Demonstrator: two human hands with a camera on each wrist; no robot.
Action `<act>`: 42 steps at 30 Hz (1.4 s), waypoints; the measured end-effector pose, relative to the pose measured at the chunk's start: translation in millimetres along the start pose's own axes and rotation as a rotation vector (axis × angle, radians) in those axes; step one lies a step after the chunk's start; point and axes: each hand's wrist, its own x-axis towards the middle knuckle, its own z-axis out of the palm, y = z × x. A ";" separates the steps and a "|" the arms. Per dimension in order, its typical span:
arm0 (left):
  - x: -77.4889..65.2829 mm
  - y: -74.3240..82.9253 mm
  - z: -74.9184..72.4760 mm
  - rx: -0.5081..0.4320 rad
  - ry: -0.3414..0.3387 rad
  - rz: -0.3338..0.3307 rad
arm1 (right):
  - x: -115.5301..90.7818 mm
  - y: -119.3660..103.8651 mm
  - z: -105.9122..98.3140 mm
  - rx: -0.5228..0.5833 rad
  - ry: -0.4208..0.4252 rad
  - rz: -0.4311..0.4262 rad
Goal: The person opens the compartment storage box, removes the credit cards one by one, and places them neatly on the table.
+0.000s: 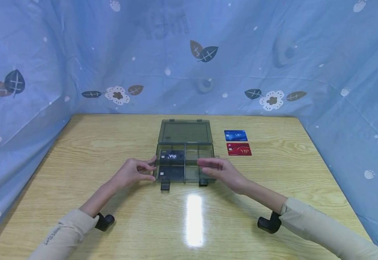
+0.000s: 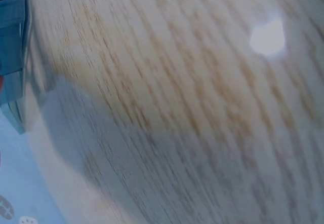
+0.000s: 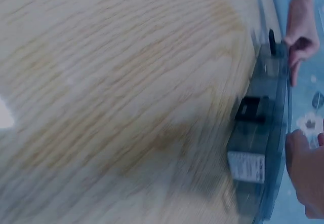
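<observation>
In the head view, a translucent grey plastic storage box [image 1: 192, 176] lies with its lid [image 1: 186, 132] folded back. Its left half bears a black "Vip" card [image 1: 178, 161] at the back and a dark VIP card [image 1: 175, 174] in front. My left hand [image 1: 132, 172] holds the box's left side, fingertips and thumb at its wall. Over the right compartments, my right hand [image 1: 226, 174] extends its fingers, holding nothing visible. In the right wrist view the box's front side [image 3: 248, 140] is blurred, with my right hand [image 3: 307, 176] beside it.
A blue VIP card [image 1: 236, 135] and a red VIP card [image 1: 239, 149] lie right of the box on the wooden table [image 1: 117, 137]. The box's front latches [image 1: 165, 186] hang down. Blue patterned cloth [image 1: 163, 65] encloses the table at the back and sides.
</observation>
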 end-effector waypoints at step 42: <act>-0.3 2.3 2.3 -0.018 0.013 -0.019 | 58.0 -22.6 87.8 -0.700 -0.021 0.337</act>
